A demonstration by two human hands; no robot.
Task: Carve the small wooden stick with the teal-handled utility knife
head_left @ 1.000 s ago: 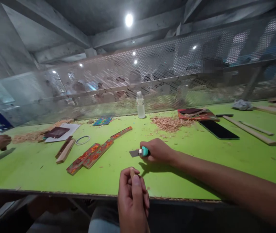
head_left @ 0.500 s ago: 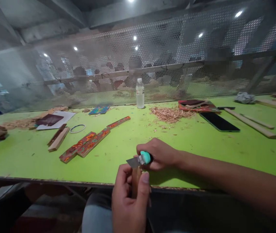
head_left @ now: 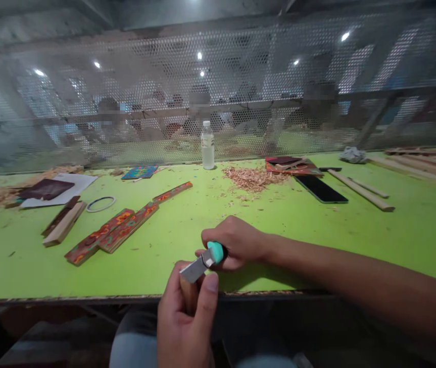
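Near the table's front edge, my right hand [head_left: 235, 243] is closed around the teal handle of a utility knife [head_left: 215, 253]. Its broad metal blade points down and left, over the top end of a small wooden piece [head_left: 189, 295]. My left hand [head_left: 187, 319] grips that piece from below, thumb on the right side and fingers on the left. The lower part of the wood is hidden in the palm. Whether the blade touches the wood cannot be made out.
On the green table [head_left: 156, 271] lie patterned wooden strips [head_left: 116, 232], a ring [head_left: 101, 204], wood blocks [head_left: 65, 223], shavings [head_left: 254, 179], a phone [head_left: 321, 189] and long sticks [head_left: 361, 190]. A bottle [head_left: 208, 145] stands before the mesh screen [head_left: 241, 122].
The knife blade has turned and now shows its flat side, lower over the wood. The view has shifted right, and the other person's hand at the left edge is gone from sight.
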